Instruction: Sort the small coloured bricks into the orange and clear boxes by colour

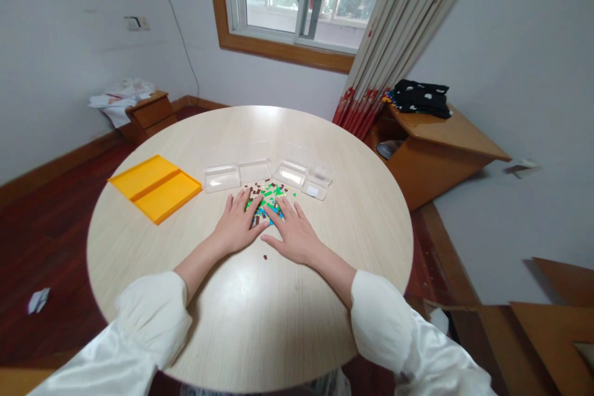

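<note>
A heap of small toy bricks (268, 199) in green, brown, blue and yellow lies spread on the round table (264, 315). My left hand (239, 221) rests on the heap's left side with its fingers spread. On the right side my right hand (292, 232) lies palm down, fingers apart, touching the bricks. Both thumbs point toward each other just below the heap. One loose brown brick (265, 257) sits apart, nearer to me. Some bricks are hidden under my fingers.
Behind the heap stand clear plastic boxes (223, 179), several compartments in an arc. An open yellow case (155, 189) lies at the table's left. Beyond the right edge is a wooden cabinet (436, 154) with folded black cloth (420, 99) on top.
</note>
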`<act>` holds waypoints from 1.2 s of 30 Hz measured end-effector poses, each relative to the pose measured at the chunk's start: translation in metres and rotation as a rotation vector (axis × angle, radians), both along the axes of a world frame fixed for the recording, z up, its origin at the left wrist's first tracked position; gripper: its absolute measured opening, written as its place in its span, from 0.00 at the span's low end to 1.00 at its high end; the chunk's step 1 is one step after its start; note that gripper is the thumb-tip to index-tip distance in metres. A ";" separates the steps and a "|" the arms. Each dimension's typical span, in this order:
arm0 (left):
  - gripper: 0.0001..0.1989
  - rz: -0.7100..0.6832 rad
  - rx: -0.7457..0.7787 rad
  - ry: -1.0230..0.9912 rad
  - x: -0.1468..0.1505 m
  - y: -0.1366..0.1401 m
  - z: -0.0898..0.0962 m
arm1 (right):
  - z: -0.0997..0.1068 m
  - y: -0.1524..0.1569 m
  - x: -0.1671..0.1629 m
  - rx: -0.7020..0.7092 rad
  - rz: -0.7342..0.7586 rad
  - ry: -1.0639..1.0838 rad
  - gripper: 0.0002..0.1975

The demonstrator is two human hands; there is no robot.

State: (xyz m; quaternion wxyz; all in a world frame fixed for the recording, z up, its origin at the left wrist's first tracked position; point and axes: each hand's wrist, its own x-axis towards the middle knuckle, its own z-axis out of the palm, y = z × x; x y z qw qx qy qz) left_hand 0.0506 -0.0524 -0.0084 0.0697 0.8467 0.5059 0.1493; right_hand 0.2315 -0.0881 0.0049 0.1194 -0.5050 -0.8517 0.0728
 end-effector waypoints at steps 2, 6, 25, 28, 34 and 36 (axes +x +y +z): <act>0.26 0.004 0.019 -0.057 0.006 0.009 -0.003 | -0.002 0.014 -0.007 0.023 -0.050 0.030 0.32; 0.21 0.083 0.061 -0.324 0.004 0.021 0.002 | 0.003 0.027 -0.012 0.113 -0.071 0.137 0.23; 0.25 0.090 0.090 -0.002 -0.014 0.004 0.002 | -0.004 0.036 -0.031 0.090 -0.189 0.020 0.33; 0.23 0.049 0.054 -0.002 -0.009 0.003 0.000 | -0.007 0.030 -0.029 0.103 -0.101 0.025 0.27; 0.24 0.021 0.123 -0.138 -0.018 -0.022 0.000 | 0.008 0.009 -0.017 0.164 -0.103 0.107 0.25; 0.27 0.100 0.159 -0.140 -0.030 -0.033 0.008 | 0.019 -0.003 -0.004 0.157 -0.161 0.093 0.30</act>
